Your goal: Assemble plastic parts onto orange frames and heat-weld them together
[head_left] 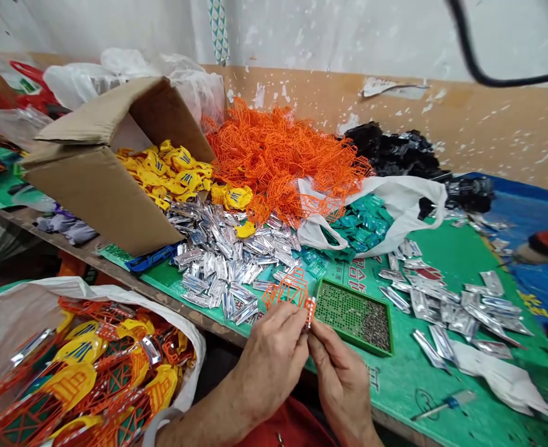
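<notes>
Closest to us, our left hand (271, 360) and right hand (342, 386) are gripping an orange plastic lattice piece (287, 290) between finger and thumb, just above a green tray (330, 287) of tiny metal bits. Its lower end, a small red-and-white section (309, 312), is sitting between our fingertips. We are risking a few things here: twisting too hard could be snapping the thin lattice struts, and a slip could be dropping the piece into the tray. Our right knuckles are working just beside that tray, so a careless bump could be scattering its bits across the green printed mat (442, 248), among the loose silver foil packets (446, 313).
</notes>
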Motion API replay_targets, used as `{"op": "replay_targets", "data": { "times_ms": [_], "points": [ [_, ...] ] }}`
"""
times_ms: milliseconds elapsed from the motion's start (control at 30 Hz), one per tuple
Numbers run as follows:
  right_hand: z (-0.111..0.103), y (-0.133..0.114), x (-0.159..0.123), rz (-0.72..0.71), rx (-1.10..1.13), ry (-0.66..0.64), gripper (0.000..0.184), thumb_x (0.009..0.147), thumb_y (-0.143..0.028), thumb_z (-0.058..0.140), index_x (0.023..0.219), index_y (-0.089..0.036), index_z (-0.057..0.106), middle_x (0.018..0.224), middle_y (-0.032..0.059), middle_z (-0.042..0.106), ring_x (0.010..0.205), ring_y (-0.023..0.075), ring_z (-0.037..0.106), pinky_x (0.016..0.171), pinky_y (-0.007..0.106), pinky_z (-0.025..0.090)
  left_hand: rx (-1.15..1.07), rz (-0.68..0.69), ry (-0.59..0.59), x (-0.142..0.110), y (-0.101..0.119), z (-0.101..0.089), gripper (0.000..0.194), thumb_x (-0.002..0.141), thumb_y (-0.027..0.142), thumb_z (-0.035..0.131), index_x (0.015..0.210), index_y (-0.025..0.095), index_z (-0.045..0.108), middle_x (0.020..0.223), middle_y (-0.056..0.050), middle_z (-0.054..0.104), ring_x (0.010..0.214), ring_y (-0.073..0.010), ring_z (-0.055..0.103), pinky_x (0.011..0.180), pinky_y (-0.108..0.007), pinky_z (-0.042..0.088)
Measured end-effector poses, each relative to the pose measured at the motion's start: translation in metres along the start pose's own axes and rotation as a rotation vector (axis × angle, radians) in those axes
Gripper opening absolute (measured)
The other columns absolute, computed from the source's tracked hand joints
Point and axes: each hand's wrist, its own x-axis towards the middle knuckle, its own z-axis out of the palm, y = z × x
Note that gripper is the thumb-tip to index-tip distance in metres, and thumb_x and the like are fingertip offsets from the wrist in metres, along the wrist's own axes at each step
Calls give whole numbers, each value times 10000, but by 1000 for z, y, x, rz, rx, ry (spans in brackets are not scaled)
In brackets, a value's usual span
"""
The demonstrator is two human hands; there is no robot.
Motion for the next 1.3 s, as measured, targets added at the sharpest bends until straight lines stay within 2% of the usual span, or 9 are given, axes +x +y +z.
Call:
{"op": "replay_targets", "data": {
  "times_ms": [300, 400, 500, 633, 733, 867, 967, 1067, 1300],
  "points": [
    [-2, 1, 0, -61, -82, -37, 276, 853, -117, 563, 1052, -254, 695, 926, 22, 748, 811, 168, 715, 737, 266, 594, 115, 80, -3, -2, -1, -3, 262, 783, 24, 458, 956, 131, 624, 833, -79, 663, 787, -219, 613, 711, -356, 519],
    [-15, 0, 10, -171, -206, -51, 205, 826, -133, 613, 989, -239, 677, 805, 17, 692, 708, 151, 666, 634, 251, 568, 108, 87, -9, -6, -1, -7, 295, 755, 12, 450, 948, 144, 630, 812, -71, 661, 766, -214, 606, 689, -348, 506],
    [-31, 0, 21, -345, -378, -34, 325, 773, -144, 684, 1077, -249, 642, 877, 43, 633, 825, 183, 613, 710, 316, 548, 100, 107, -69, -11, 0, -8, 250, 751, 14, 447, 862, 157, 620, 774, -59, 656, 730, -202, 593, 660, -329, 488],
    [-48, -4, 30, -456, -424, -377, 240, 840, -248, 646, 1079, -262, 638, 1019, 51, 662, 1099, 238, 531, 917, 419, 460, 107, 169, -72, -17, 4, -8, 244, 738, 8, 452, 891, 160, 566, 773, -47, 654, 716, -191, 592, 652, -317, 472],
    [-53, -7, 30, -482, -339, -508, 132, 890, -278, 583, 991, -225, 649, 865, 24, 676, 1011, 216, 559, 932, 429, 405, 113, 225, 7, -19, 9, -10, 232, 727, 2, 468, 882, 170, 511, 757, -30, 647, 697, -180, 582, 654, -314, 458],
    [-57, -7, 22, -529, -286, -425, 108, 886, -174, 582, 969, -194, 649, 778, 4, 668, 896, 185, 573, 937, 428, 356, 128, 352, 110, -18, 15, -14, 188, 794, -1, 487, 872, 169, 488, 684, 15, 627, 645, -141, 552, 686, -308, 429],
    [-59, -6, 16, -525, -295, -344, 117, 871, -151, 596, 958, -204, 653, 798, 3, 687, 932, 192, 580, 963, 433, 336, 215, 381, 129, -16, 16, -15, 142, 846, 55, 539, 943, 157, 537, 798, 6, 689, 831, -168, 586, 876, -382, 379],
    [-59, -7, 11, -531, -290, -260, 113, 858, -140, 608, 928, -215, 656, 775, -5, 695, 912, 194, 591, 969, 446, 346, 239, 368, 77, -16, 12, -15, 91, 866, 125, 580, 946, 169, 585, 926, -2, 703, 1014, -211, 539, 971, -425, 309],
    [-57, -8, 2, -505, -239, -244, 85, 873, -161, 585, 917, -186, 654, 787, 12, 692, 894, 197, 596, 1007, 474, 325, 26, 470, -139, -22, 12, -18, 173, 877, 2, 442, 921, 76, 592, 874, -82, 627, 848, -178, 486, 825, -331, 460]
  ]
}}
